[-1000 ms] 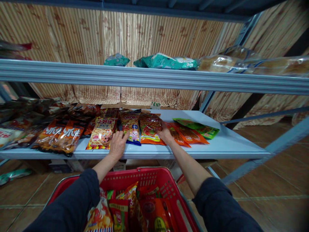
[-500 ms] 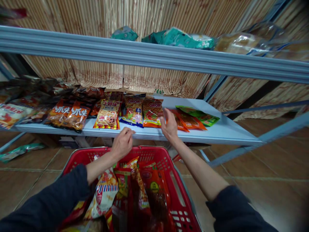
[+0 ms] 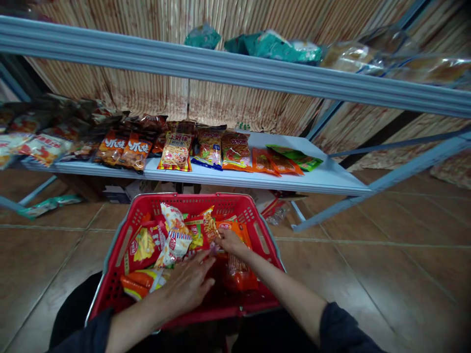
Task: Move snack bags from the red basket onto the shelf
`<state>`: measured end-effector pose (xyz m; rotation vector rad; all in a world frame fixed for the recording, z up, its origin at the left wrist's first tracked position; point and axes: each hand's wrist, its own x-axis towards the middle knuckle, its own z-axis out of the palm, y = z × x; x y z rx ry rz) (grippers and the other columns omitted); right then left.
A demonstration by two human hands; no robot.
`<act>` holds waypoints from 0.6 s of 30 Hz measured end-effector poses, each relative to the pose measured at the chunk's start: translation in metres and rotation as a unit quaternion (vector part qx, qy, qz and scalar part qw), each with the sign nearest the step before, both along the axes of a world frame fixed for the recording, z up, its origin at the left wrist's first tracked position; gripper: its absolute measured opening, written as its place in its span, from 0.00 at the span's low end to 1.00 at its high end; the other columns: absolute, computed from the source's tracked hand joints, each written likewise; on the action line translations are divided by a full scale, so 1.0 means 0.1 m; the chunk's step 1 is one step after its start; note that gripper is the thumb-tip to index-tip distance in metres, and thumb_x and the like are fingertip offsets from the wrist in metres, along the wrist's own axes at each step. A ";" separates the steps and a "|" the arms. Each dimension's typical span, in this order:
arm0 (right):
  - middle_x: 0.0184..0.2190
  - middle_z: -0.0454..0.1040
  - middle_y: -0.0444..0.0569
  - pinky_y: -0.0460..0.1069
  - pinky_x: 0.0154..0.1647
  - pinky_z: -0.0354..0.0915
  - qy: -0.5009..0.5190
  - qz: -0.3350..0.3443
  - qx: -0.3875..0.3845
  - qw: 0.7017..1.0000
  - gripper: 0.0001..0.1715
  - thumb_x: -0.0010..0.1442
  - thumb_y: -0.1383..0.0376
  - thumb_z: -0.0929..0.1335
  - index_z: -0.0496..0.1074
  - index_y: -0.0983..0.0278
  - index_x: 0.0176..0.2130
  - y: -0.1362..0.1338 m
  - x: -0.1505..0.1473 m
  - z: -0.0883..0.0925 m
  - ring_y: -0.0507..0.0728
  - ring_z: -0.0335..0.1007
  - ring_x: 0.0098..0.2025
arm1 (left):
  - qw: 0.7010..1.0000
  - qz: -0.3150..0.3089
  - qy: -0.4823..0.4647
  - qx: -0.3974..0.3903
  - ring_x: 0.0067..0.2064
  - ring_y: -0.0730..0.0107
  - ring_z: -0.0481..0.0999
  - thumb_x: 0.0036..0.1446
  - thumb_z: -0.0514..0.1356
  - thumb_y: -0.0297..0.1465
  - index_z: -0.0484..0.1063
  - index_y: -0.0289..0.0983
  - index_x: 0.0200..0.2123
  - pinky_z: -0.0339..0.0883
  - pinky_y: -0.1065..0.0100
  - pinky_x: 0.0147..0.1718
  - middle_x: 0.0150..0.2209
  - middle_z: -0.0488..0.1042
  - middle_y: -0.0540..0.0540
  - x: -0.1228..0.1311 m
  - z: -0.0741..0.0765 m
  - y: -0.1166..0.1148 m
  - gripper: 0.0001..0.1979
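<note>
A red shopping basket (image 3: 270, 247) stands in front of me with several snack bags in it. My right hand (image 3: 233, 243) reaches into it, fingers curled closed at the edge of a narrow orange-and-yellow snack bag (image 3: 209, 223). My left hand (image 3: 187, 280) is stretched out over the basket, thumb apart, its fingertips close to that bag's lower end. Beside the left hand lie a white-and-red snack bag (image 3: 178, 245), a red bag with yellow chips pictured (image 3: 144, 245) and an orange-yellow bag (image 3: 142, 283). Below my right hand is an orange-red packet (image 3: 241, 272).
Behind the basket runs a light blue shelf (image 3: 331, 179) with a row of snack bags, among them orange packets (image 3: 281, 163) and a green packet (image 3: 296, 156). A higher shelf rail (image 3: 235, 73) crosses above, carrying teal bags (image 3: 270, 45). A teal packet (image 3: 51, 206) lies on the tiled floor.
Both hands have moved down from the shelf edge into the basket. The right hand has closed at the narrow snack bag. The camera view has shifted, showing more of the basket.
</note>
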<state>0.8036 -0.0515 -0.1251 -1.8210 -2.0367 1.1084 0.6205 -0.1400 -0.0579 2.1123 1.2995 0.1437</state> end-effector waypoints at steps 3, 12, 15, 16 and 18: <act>0.28 0.76 0.44 0.46 0.27 0.63 0.107 -0.050 0.009 0.993 0.12 0.56 0.61 0.62 0.72 0.63 0.34 -0.05 0.11 0.20 0.54 0.71 0.30 | 0.981 0.109 -0.139 -0.080 0.47 0.61 0.73 0.57 0.51 0.35 0.70 0.39 0.46 0.65 0.59 0.49 0.46 0.74 0.43 -0.01 -0.01 0.01 0.16; 0.35 0.78 0.47 0.52 0.38 0.68 0.527 -0.208 -0.053 0.823 0.26 0.43 0.57 0.74 0.70 0.59 0.43 -0.50 0.28 0.83 0.58 0.74 0.34 | 0.677 0.388 -0.552 -0.293 0.54 0.59 0.68 0.50 0.61 0.45 0.68 0.37 0.48 0.62 0.62 0.52 0.54 0.67 0.38 0.15 -0.10 0.14 0.25; 0.34 0.77 0.46 0.52 0.37 0.68 0.534 -0.188 -0.094 0.819 0.25 0.43 0.57 0.74 0.70 0.59 0.42 -0.61 0.14 0.79 0.57 0.74 0.34 | 0.673 0.343 -0.581 -0.303 0.57 0.58 0.64 0.53 0.59 0.44 0.64 0.41 0.53 0.59 0.58 0.54 0.57 0.64 0.42 0.24 -0.03 0.18 0.26; 0.33 0.77 0.45 0.52 0.37 0.67 0.528 -0.173 -0.111 0.824 0.25 0.43 0.57 0.74 0.71 0.59 0.42 -0.62 0.09 0.76 0.57 0.74 0.33 | 0.677 0.332 -0.578 -0.313 0.58 0.57 0.64 0.53 0.59 0.45 0.63 0.41 0.54 0.59 0.57 0.54 0.58 0.64 0.42 0.26 -0.03 0.19 0.27; 0.32 0.76 0.45 0.52 0.36 0.66 0.505 -0.145 -0.116 0.843 0.22 0.44 0.56 0.73 0.71 0.60 0.40 -0.63 0.02 0.70 0.56 0.73 0.31 | 0.695 0.327 -0.565 -0.301 0.60 0.56 0.60 0.53 0.59 0.45 0.62 0.41 0.55 0.57 0.57 0.56 0.59 0.62 0.42 0.27 -0.04 0.19 0.28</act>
